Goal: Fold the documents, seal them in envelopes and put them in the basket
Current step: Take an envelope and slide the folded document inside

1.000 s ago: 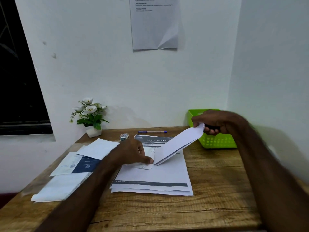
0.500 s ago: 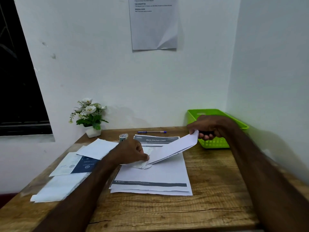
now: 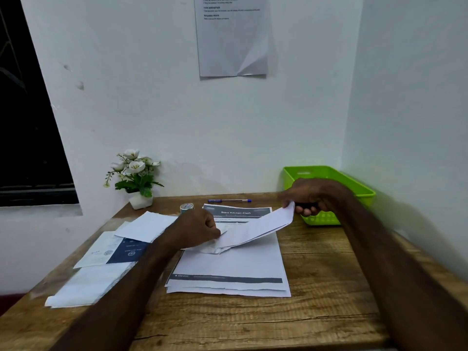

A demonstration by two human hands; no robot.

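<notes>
Lower now, the folded document (image 3: 255, 230) slants over the paper stack (image 3: 228, 269); right hand (image 3: 307, 196) pinches its far end, left hand (image 3: 195, 230) pins the near end to crease it. Basket (image 3: 354, 183) waits behind.

Dim, cool indoor light falls from above and in front, leaving the wall (image 3: 152, 97) pale grey-blue and the window (image 3: 22, 122) black. Soft shadows lie behind the plant (image 3: 134, 173) and beside the basket (image 3: 354, 183); there is no glare. Wide-angle distortion bends the window frame and splays the table (image 3: 316, 312) edges, and the picture is soft throughout, with slight blur on the right hand (image 3: 307, 196) and small print on the wall sheet (image 3: 231, 36) unreadable.
</notes>
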